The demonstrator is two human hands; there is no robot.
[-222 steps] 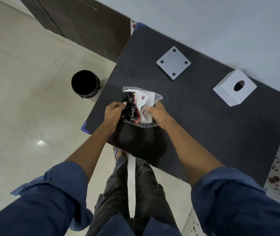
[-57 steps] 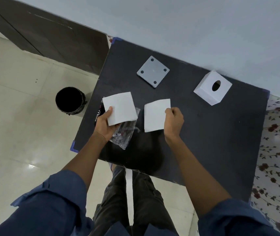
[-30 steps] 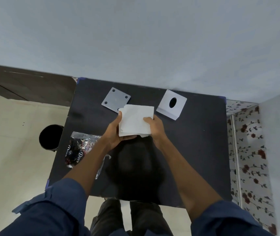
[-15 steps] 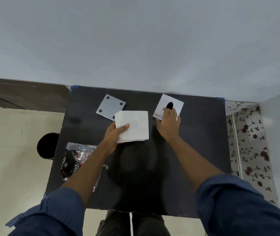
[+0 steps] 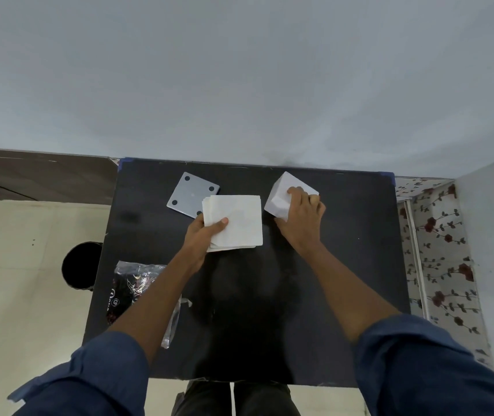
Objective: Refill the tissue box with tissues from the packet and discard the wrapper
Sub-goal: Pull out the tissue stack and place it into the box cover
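Note:
A stack of white tissues [image 5: 236,220] is held over the middle of the black table [image 5: 353,265] by my left hand [image 5: 202,235], thumb on top. My right hand [image 5: 301,219] grips the white cube tissue box [image 5: 280,195] at the back right, tilting it off its base; its opening is hidden. The grey square bottom plate [image 5: 188,193] of the box lies flat just left of the tissues. The emptied plastic wrapper [image 5: 133,283] with black print lies on the table's front left, partly under my left forearm.
A black round bin [image 5: 79,265] stands on the tiled floor just left of the table. A pale wall runs along the table's far edge. A floral-patterned surface [image 5: 440,265] borders the table on the right.
My right hand has closed around the tissue box and tipped it up, where half a second ago it only rested on its top. The left hand keeps the tissue stack steady.

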